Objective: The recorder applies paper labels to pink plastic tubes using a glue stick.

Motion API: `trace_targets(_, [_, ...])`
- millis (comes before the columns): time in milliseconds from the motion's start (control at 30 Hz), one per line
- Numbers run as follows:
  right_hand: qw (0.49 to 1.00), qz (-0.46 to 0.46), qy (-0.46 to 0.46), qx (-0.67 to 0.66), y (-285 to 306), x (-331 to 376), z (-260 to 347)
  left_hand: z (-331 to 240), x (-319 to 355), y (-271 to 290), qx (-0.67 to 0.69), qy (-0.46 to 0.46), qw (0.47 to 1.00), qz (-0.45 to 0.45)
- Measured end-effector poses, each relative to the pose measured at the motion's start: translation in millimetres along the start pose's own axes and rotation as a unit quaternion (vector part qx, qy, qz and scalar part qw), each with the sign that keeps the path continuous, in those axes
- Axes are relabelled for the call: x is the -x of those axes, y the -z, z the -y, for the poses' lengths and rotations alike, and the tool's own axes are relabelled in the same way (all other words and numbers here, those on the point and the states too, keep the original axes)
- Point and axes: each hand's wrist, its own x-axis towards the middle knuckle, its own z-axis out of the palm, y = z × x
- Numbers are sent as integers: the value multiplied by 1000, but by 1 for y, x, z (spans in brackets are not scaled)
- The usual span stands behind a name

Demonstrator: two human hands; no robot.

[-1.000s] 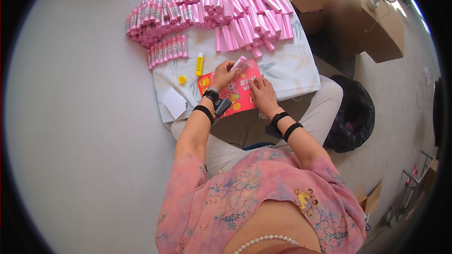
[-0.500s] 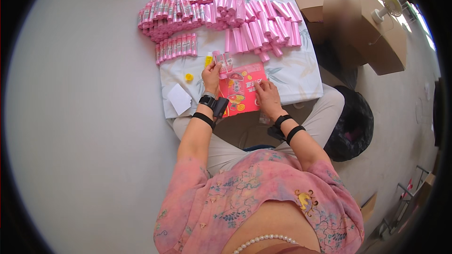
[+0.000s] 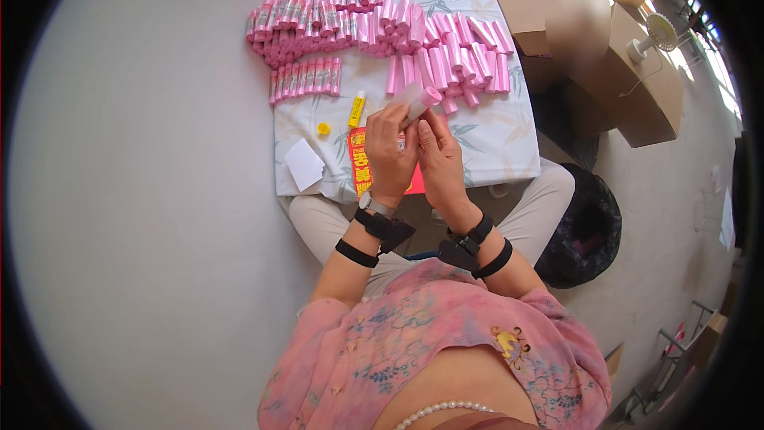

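Note:
Both my hands are closed around a glossy pink roll [image 3: 430, 96], tilted over the near part of the table, with a whitish sheet [image 3: 407, 96] wrapped partly about it. My left hand [image 3: 389, 153] grips the sheet side with bent fingers. On the other side, my right hand [image 3: 442, 161] pinches the roll's lower part between thumb and fingers. Under the hands lies a red printed card [image 3: 362, 163], mostly covered by them. Left of it are a yellow glue stick [image 3: 356, 110] without its cap and a round yellow cap [image 3: 323, 129].
White paper slips [image 3: 304, 167] lie at the table's near left. A row of labelled pink rolls [image 3: 306, 81] sits behind, with a stacked pile [image 3: 302, 24] and plain pink rolls [image 3: 454, 56] farther back. A black bag [image 3: 585, 231], cardboard boxes [image 3: 637, 87] and a small fan [image 3: 659, 33] stand right.
My right hand has left the red card and come to the roll beside my left hand. The roll has turned and moved right, and the red card now lies differently beneath.

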Motion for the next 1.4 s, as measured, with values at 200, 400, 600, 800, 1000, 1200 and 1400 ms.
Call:
trace_targets(200, [994, 2, 63, -87, 1, 10, 34, -43, -18, -4, -18, -94, 995, -26])
trace_targets(400, [988, -2, 95, -119, 13, 16, 56, -73, -22, -9, -2, -153, 988, -7])
trace_targets(600, [987, 8, 103, -123, 20, 23, 63, -84, -21, -5, 9, -144, 990, 3])
trace_targets(800, [988, 23, 133, -81, 22, 31, 70, -97, -21, 1, 43, -127, 991, -12])
trace_targets(1000, [983, 29, 157, -86, 18, 35, 74, -103, -21, 3, 77, -116, 990, -12])
trace_targets(1200, [985, 3, 159, -71, 22, 33, 76, -101, -20, -4, 102, -74, 992, 3])
trace_targets(1400, [984, -37, 168, -41, 42, 23, 71, -98, -21, -22, 156, -44, 987, 12])
